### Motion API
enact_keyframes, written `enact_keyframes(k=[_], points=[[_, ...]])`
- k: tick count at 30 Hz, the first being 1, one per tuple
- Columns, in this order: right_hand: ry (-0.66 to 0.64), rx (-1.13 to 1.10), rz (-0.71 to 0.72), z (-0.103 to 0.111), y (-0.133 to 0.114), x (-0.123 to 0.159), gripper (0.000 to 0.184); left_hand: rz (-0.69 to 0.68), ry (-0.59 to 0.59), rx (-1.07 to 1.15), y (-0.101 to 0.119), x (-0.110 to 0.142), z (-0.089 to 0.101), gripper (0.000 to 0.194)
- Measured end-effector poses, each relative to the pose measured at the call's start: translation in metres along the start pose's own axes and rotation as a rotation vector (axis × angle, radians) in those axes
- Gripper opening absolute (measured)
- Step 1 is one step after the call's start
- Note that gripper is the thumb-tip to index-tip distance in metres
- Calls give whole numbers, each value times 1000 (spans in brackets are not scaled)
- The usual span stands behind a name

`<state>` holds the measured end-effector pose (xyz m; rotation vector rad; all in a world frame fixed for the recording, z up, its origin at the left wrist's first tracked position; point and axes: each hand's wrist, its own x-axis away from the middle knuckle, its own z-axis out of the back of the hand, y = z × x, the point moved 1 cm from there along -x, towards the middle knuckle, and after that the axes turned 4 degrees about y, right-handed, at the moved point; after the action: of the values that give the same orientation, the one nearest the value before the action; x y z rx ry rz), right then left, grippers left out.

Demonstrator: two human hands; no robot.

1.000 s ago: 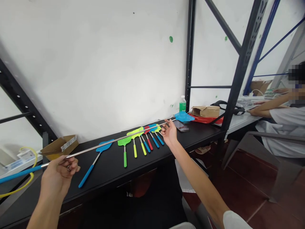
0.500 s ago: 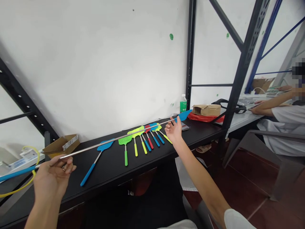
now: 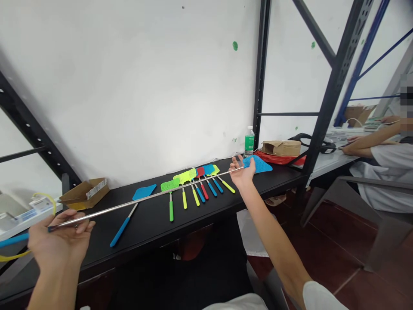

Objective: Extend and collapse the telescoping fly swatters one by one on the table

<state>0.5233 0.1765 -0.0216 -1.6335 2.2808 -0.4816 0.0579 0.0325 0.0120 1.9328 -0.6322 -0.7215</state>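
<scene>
above the black bench (image 3: 155,226), a long-shafted blue fly swatter (image 3: 257,164) is held out, its steel shaft pinched by the left hand (image 3: 56,243) and laid against the open right hand (image 3: 241,174), fingers spread; a row of fly swatters (image 3: 193,183) is laid out beneath.

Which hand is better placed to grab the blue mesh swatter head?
Right, probably: the right hand sits against the far end of the long steel shaft, just beside the blue mesh swatter head. The left hand, at the opposite end, pinches the shaft by its blue plastic grip.
</scene>
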Motion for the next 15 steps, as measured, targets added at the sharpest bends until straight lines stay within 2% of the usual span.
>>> enact_keyframes(k=[3, 8, 12, 15], points=[[30, -61, 15, 7, -13, -9, 42, 50, 82, 142, 2, -5, 8, 16], [98, -123, 56, 17, -39, -18, 41, -2, 86, 178, 5, -13, 21, 7], [110, -54, 147, 24, -58, -21, 34, -21, 104, 191, 6, -16, 25, 9], [66, 24, 242, 27, -68, -22, 29, -22, 104, 181, 6, -17, 24, 8]])
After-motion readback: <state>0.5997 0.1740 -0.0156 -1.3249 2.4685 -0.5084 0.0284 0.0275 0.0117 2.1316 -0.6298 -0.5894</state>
